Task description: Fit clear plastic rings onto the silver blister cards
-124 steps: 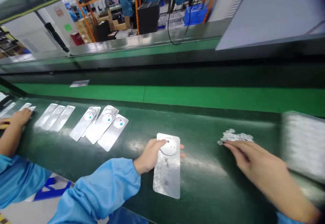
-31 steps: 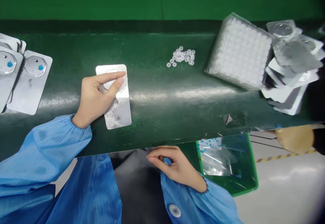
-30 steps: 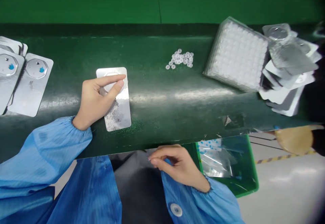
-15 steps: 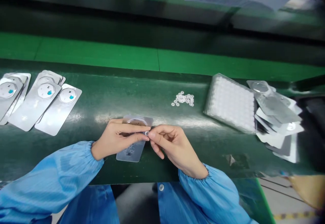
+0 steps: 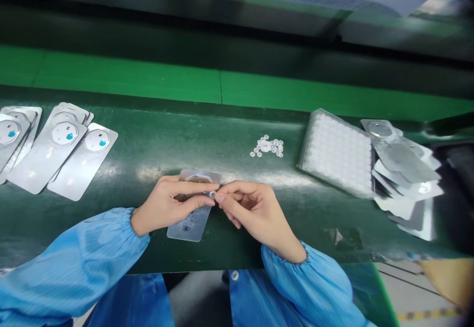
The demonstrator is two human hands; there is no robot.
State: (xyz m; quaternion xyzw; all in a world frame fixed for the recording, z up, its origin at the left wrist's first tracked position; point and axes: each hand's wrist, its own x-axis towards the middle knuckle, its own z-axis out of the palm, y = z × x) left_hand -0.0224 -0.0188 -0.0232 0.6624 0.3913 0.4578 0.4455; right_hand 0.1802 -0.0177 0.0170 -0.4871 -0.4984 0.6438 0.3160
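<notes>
My left hand [image 5: 166, 207] grips a clear plastic blister card [image 5: 190, 222] lying on the dark green belt [image 5: 229, 134], thumb and fingers closed over its upper half. My right hand [image 5: 252, 211] meets it from the right, thumb and forefinger pinched on a tiny pale round piece [image 5: 212, 194] at the card's right edge. A small heap of the same pale round pieces [image 5: 267, 145] lies on the belt behind my hands.
Finished cards with blue dots [image 5: 79, 161] lie fanned at the left. A clear tray of small pieces [image 5: 335, 151] and a stack of empty blister cards [image 5: 403, 174] sit at the right. A bright green strip [image 5: 222, 85] runs behind the belt.
My right hand came up from my lap to the card with a small piece pinched. The view tilted up. In the last half second the hands barely moved.
</notes>
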